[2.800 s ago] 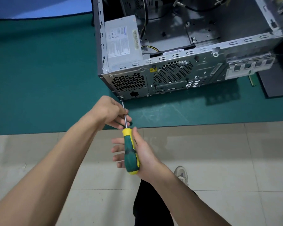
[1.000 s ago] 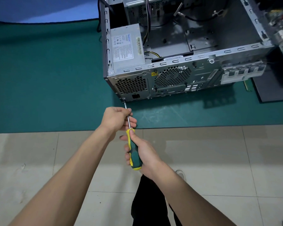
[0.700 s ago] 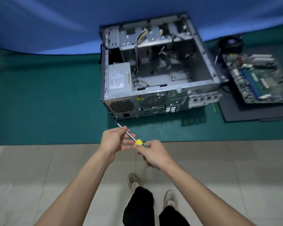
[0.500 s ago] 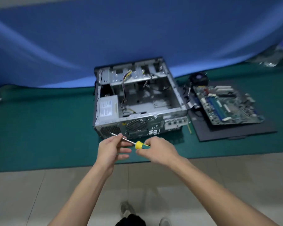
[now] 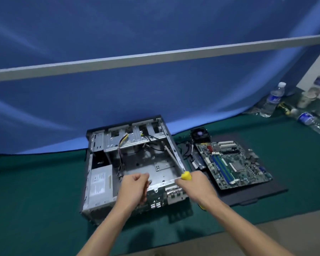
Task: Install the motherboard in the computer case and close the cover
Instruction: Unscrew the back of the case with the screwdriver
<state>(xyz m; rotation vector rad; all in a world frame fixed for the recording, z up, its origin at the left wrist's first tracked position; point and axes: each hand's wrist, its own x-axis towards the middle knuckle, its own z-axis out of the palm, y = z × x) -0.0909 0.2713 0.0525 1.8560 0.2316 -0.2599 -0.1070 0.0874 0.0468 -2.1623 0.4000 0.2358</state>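
Lifting screwdriver (image 5: pixel 186 176) away from case (image 5: pixel 98 183).

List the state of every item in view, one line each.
Computer case: lying on its side, cover off, no board inside.
Motherboard: outside the case, on a dark mat.
Screwdriver: gripped by right hand.
Left hand: curled at the shaft.
Water bottles: one upright, one lying.

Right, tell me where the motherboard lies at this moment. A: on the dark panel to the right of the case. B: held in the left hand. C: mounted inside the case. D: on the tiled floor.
A: the motherboard lies flat on the dark panel to the right of the open computer case, whose floor is bare metal, while the right hand holds only the screwdriver.
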